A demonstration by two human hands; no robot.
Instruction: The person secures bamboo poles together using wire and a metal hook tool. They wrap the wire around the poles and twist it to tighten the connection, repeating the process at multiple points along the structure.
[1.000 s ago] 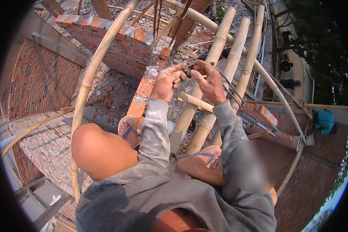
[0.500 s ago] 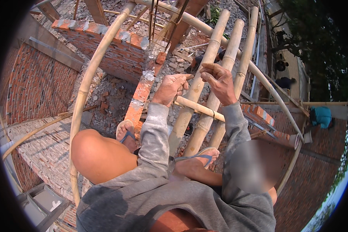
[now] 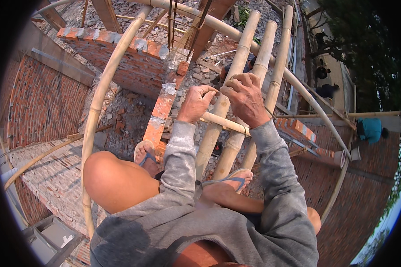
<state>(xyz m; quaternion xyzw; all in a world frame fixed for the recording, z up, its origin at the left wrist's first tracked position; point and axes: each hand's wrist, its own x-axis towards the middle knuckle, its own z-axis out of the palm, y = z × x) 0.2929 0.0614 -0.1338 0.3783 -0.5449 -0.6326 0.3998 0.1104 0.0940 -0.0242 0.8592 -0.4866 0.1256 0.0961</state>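
Note:
My left hand [image 3: 195, 105] is closed in a pinch, thumb and forefinger pressed together toward the right. Close beside it, nearly touching, my right hand [image 3: 246, 99] is curled shut with its knuckles up. What the fingertips hold is too small to make out. A thin dark strip [image 3: 270, 113] shows by the right wrist; I cannot tell whether it is held. Beneath both hands run three thick bamboo poles [image 3: 276, 79], pointing away from me. A shorter bamboo crosspiece [image 3: 223, 123] lies over them just below my hands.
My sandalled feet [image 3: 229, 179] rest on the poles and a narrow brick wall [image 3: 157, 116]. A curved bamboo pole [image 3: 96, 106] rises at left. Upright steel rods [image 3: 171, 24] stand ahead. Rubble [image 3: 131, 109] lies far below. A person in a teal shirt [image 3: 370, 130] bends at right.
My right hand has rolled over, so its knuckles now face up, and its fingers have closed further. The left hand stays pinched in almost the same place.

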